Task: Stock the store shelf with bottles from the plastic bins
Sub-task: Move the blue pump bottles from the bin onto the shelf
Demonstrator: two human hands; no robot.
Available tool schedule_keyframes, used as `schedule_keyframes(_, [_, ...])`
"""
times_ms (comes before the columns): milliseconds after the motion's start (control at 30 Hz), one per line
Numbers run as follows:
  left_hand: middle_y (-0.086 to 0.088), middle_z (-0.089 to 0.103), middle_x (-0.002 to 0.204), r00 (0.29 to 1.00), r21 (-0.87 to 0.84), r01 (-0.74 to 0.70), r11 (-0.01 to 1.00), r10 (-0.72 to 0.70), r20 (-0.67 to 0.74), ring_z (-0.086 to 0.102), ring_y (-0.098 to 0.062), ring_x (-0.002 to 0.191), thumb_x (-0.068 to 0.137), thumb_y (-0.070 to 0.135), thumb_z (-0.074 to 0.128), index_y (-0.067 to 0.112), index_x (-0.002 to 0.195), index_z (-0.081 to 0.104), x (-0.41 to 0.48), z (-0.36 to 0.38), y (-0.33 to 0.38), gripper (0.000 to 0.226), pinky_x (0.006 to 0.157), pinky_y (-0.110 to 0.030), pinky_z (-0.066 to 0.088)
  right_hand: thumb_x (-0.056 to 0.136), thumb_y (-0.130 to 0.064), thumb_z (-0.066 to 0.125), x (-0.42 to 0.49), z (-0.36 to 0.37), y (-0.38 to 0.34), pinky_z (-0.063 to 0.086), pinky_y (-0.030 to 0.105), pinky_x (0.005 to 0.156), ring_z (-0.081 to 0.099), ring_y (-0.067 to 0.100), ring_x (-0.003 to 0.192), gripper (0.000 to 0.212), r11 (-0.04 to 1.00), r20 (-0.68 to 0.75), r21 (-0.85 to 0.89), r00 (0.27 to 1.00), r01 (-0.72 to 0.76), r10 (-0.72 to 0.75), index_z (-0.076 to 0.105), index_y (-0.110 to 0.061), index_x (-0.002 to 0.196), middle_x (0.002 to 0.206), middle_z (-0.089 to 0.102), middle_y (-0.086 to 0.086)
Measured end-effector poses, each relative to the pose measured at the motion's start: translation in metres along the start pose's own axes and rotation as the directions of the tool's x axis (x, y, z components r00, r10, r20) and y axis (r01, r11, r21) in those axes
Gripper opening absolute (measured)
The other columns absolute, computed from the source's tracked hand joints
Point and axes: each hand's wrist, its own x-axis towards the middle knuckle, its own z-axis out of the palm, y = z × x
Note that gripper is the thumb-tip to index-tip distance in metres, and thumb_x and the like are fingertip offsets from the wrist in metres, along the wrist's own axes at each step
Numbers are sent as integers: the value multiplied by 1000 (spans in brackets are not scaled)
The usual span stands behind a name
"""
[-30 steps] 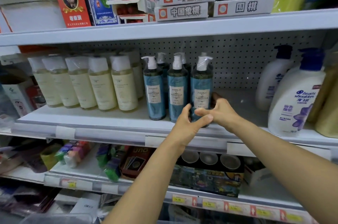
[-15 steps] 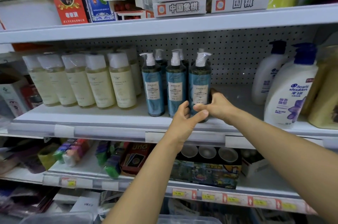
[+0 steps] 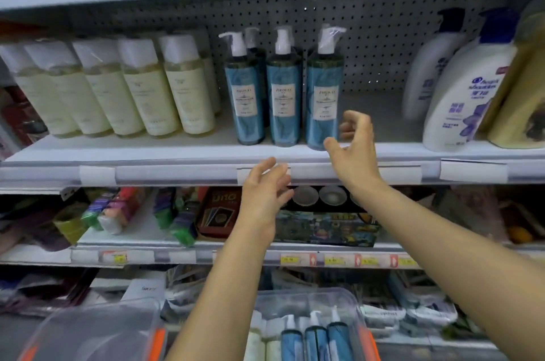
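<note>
spanning the middle of the frame, the shelf (image 3: 177,151) is the biggest thing here. the clear bin (image 3: 306,298) sits at lower centre, straight below both hands. on the shelf, a row of blue bottles (image 3: 283,89) stands upright, long axis vertical, pumps up, labels facing out. bare shelf lies between them and the white bottles (image 3: 460,101) at right. the spare bottles (image 3: 315,340) in the bin look upright too, pump heads up, though blur makes that uncertain. the next pick is probably a downward reach.

the right hand (image 3: 354,151) is empty, fingers loosely curved and spread, just beside the base of the rightmost blue bottle. the left hand (image 3: 265,198), also empty and relaxed, hangs before the shelf edge. it is lower in frame, so nearer the bin.
</note>
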Motion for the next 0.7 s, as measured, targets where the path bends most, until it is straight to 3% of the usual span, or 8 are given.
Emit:
schedule_keyframes(133, [-6,70,115,995,37,103,994,-102,-12,68,-22,105,99,19,60,17,128,56,-8,-22,-35,30,93,-38,56,92,-5,57,-45,4,17,47,24,76,52,7,86,34,993,57,60,993,97,-100,48,-19,123,99,54,-6])
schedule_keyframes(267, [-5,71,110,982,75,187,980,-186,-15,70,-19,98,101,21,58,17,127,56,-14,-42,-66,27,87,-36,57,92,-2,57,-87,14,49,46,17,69,54,6,75,28,999,210,41,977,34,-42,56,-22,112,92,59,-5])
schedule_keyframes(500, [-6,73,107,914,92,401,911,-392,-107,71,-20,95,99,22,59,17,113,62,-14,-79,-138,15,85,-35,56,92,5,57,-136,29,130,43,10,68,52,15,77,20,965,418,-127,870,-231,263,58,-13,101,92,59,10])
schedule_keyframes(700, [-5,71,105,806,118,584,803,-557,-200,68,-19,96,100,22,58,17,103,63,2,-109,-216,7,86,-38,55,92,5,58,-172,47,213,48,24,72,56,18,81,21,806,482,-302,648,-510,590,60,3,113,89,58,3])
